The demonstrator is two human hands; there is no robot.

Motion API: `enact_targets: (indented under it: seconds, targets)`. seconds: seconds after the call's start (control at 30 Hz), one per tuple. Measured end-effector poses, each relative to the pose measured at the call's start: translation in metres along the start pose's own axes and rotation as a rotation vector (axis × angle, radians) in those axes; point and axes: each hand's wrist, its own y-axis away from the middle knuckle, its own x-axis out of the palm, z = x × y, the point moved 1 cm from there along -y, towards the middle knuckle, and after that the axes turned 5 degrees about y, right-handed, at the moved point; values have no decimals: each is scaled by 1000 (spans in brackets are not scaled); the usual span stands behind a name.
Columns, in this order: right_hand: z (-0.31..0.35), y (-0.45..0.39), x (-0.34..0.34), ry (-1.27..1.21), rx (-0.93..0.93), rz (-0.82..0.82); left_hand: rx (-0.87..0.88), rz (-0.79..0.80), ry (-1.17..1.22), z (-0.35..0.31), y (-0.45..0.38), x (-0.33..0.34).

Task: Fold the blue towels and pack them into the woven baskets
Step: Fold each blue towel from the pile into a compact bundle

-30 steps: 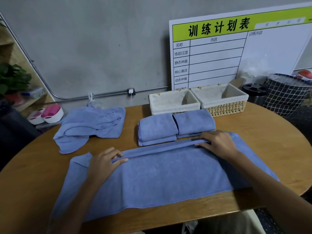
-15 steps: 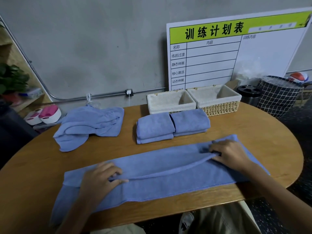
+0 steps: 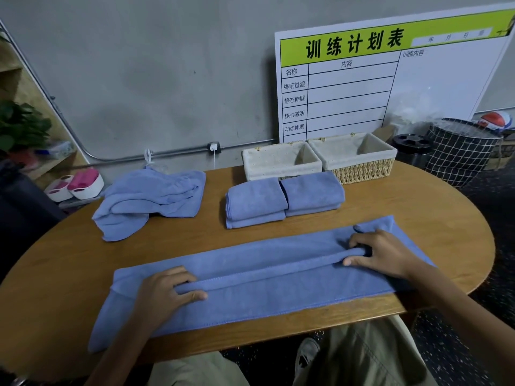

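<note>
- Wood-grain counter (image 3: pixel 418 207), rounded oval end on the right, smooth top; everything for the task sits on it.
- Blue towel in work (image 3: pixel 250 277) lies lengthwise along the near edge, long strip, one hem drawn over toward the person. Terry-like nap, soft and limp, light. Judgement: no stiffness, so it sags if lifted mid-span; take it at the hem near both ends and drag flat.
- Unfolded towel heap (image 3: pixel 150 199) at far left, crumpled, loose corners hanging toward the counter edge.
- Two folded towels (image 3: pixel 284 199) side by side mid-counter, squarish pads, just in front of the baskets. Should lift as a block if held from under.
- Two woven baskets (image 3: pixel 365 169) at the far edge, touching each other, rectangular, straw weave with cream cloth liners; no towels seen inside.
- Right hand (image 3: pixel 381 254) near the towel's right end: fingers curled over the raised hem, thumb under it, pinching.
- Left hand (image 3: pixel 164 293) near the left end: same hold, thumb and fingers clamped on the hem fold.
- Hem stitched, gives a firmer line to hold than the nap.
</note>
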Motion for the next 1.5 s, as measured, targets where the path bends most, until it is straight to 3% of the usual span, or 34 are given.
enact_targets:
  seconds: [0.2,0.37,0.53,0.73,0.97,1.2,1.33,1.5]
  targets:
    - [4,-12,-6,0,-7,-17,-28,-7,13,-16,-16,-13]
    - [19,-7,-26,34,-84,-154,54,-86,59,-43,-16,-32]
    - [17,38,7,145,-74,-179,-35,46,-10,-25,32,-6]
    - [5,21,13,180,-91,-178,-12,63,-74,-10,19,0]
    - [-5,-25,22,206,-119,-174,17,-73,-196,20,-21,-3]
    - [-17,15,2,385,-128,-295,199,-146,-313,28,11,-13]
    - [-19,25,-10,463,-73,-344,190,-137,-338,34,20,-26]
    - [-17,32,-15,477,36,-316,41,-91,-396,18,22,-39]
